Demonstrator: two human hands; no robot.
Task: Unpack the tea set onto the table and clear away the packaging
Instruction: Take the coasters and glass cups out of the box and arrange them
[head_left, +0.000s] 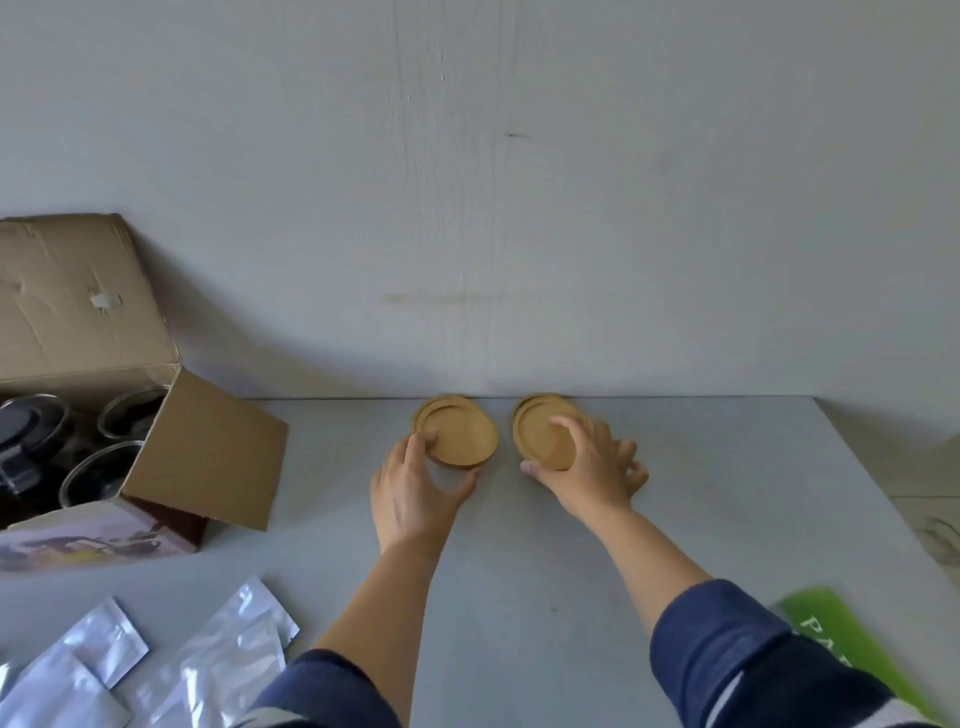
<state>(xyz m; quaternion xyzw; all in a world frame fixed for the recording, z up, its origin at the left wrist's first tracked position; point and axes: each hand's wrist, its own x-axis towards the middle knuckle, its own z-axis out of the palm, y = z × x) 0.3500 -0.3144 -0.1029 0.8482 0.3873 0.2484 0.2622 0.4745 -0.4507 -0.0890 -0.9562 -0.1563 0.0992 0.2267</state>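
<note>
Against the wall, at the far edge of the grey tabletop (701, 519), lie two small stacks of wooden coasters. Left hand (413, 488) grips the left coaster stack (460, 431), fingers (418, 447) curled over its near rim. Right hand (592, 467) grips the right coaster stack (543, 431), fingers spread across the top. Between the forearms the tabletop lies bare. An open cardboard box (98, 374) with glass cups (101, 467) inside sits far left; foil bags (156, 660) lie near-left. A green sheet (836, 634) at the near right edge shows letters "PA", the rest hidden.
</note>
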